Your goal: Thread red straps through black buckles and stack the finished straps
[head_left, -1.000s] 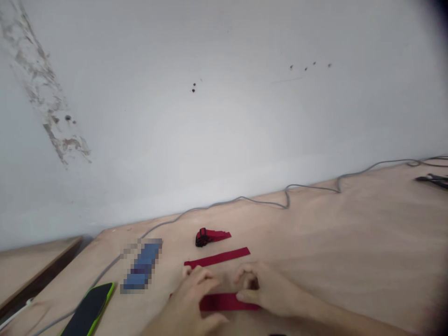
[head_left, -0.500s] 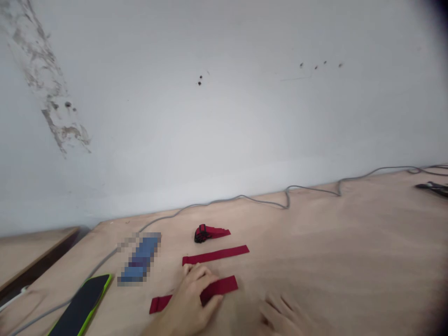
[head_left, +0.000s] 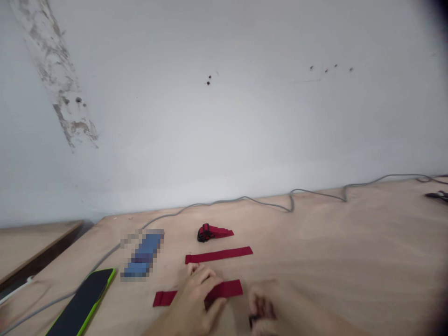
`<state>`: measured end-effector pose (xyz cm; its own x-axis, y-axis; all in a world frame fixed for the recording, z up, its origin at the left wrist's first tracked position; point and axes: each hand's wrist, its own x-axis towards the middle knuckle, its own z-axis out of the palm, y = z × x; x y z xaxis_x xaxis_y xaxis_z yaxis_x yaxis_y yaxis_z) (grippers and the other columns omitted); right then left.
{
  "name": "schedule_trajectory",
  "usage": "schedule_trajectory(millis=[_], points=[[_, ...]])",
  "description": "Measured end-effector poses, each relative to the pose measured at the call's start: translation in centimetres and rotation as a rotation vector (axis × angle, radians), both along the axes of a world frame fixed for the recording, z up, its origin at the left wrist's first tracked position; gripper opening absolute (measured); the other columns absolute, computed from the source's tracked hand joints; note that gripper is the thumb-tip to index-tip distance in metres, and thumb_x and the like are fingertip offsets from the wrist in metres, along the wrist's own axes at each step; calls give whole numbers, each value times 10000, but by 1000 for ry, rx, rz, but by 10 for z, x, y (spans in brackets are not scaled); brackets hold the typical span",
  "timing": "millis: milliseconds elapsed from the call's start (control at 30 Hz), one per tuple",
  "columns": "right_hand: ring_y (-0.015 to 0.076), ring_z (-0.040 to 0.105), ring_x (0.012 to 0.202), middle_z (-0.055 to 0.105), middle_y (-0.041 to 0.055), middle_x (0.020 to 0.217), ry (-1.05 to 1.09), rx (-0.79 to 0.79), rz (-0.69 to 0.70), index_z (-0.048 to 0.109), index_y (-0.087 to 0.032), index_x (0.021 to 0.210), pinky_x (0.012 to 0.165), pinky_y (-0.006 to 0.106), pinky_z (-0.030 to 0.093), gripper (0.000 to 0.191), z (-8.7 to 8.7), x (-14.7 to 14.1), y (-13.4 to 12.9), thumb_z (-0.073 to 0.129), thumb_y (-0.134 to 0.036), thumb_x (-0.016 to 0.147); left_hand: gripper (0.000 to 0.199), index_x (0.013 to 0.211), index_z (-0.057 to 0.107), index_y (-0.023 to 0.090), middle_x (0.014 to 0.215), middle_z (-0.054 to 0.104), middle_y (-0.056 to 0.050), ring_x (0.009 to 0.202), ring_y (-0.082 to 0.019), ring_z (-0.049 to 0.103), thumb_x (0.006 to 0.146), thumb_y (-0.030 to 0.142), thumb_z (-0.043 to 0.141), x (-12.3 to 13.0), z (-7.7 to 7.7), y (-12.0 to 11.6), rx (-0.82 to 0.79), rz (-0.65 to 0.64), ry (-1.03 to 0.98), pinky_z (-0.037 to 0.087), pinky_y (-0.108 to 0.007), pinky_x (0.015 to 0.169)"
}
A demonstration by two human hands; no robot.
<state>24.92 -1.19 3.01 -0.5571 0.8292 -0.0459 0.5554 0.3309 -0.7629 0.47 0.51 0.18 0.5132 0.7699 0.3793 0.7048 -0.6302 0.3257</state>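
Note:
My left hand point(head_left: 196, 298) lies across a wide red strap point(head_left: 229, 289), its fingers curled and its thumb apart on the near side. The strap passes under this hand, and its folded left end shows beyond the wrist. To the right, my right hand point(head_left: 262, 305) is closed and smeared by motion, with a small black piece point(head_left: 253, 320) at its fingers; its kind is unclear. A narrower red strap point(head_left: 220, 255) lies flat just beyond my left fingertips. Farther back sits a bundle of red straps with black buckles point(head_left: 206, 232).
A phone in a lime-green case point(head_left: 84, 301) lies at the left, near a pixelated blue item point(head_left: 143, 256). A grey cable point(head_left: 252, 198) runs along the back by the wall point(head_left: 245, 140). Dark cords point(head_left: 437, 195) lie at the far right of the wooden table point(head_left: 350, 247).
My right hand has closed and turned, and a small black piece now shows at its fingers. My left hand stays on the wide strap. The view has shifted slightly.

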Motion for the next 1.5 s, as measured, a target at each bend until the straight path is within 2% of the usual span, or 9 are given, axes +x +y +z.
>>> schedule_trajectory(millis=[33,167,267,533,733,933,1167,1367,1500], points=[[214,650,686,708,10,712,21,-67,-18,696,-237,798,573,280,459,48,2,-1,16,718,-267,768,206,1044,675,228,992,721,-68,929,-262,659,848,195,622,0,0,0,9,-7,-1,472,-446,919],[84,536,516,676,-25,623,470,-365,2,732,-168,809,505,200,378,253,-13,-2,89,834,-380,715,251,1118,652,240,1059,727,-75,990,-283,671,870,205,627,-2,1,-1,32,-5,-18,443,-501,995],[66,530,485,662,-20,591,613,-532,89,739,-134,810,487,188,373,414,-34,-9,109,866,-496,654,201,1083,651,232,1009,725,-79,962,-281,678,885,211,619,-4,-1,-1,49,21,-58,450,-515,1000],[53,539,483,670,-33,635,753,-606,82,712,-149,845,508,190,392,458,-63,-23,94,883,-512,624,203,1073,655,216,946,724,-81,891,-265,676,875,193,619,-4,-2,-1,116,22,-91,496,-479,927],[89,591,525,704,-15,645,748,-539,48,688,-158,888,551,216,418,426,-62,-22,90,868,-477,669,176,1047,679,216,920,736,-85,848,-257,683,885,214,609,-4,-5,-1,173,60,-96,505,-478,915],[81,551,460,664,-57,607,613,-437,-7,658,-189,868,468,192,362,398,-60,-36,78,870,-442,646,449,1256,589,232,1100,747,-113,993,-293,699,837,332,714,-3,-9,-2,263,-27,-73,495,-466,969],[55,421,374,583,-68,526,578,-352,-66,592,-182,807,392,183,273,445,-52,-37,77,645,-623,820,321,1156,643,252,1050,772,-81,950,-279,719,852,323,720,-2,-9,-1,197,-2,-67,494,-485,980],[63,490,517,636,-50,691,523,-445,125,666,-188,886,451,164,336,428,-46,-29,80,873,-452,620,366,1191,635,265,1080,767,-76,971,-273,716,850,352,735,-5,-10,-3,140,-15,-120,515,-451,974],[42,389,433,617,-66,594,425,-486,222,767,-188,884,422,174,267,347,-36,-17,87,858,-419,643,290,1142,654,252,1061,762,-73,987,-263,708,865,309,717,-10,-8,-3,64,-20,-182,533,-416,954]])
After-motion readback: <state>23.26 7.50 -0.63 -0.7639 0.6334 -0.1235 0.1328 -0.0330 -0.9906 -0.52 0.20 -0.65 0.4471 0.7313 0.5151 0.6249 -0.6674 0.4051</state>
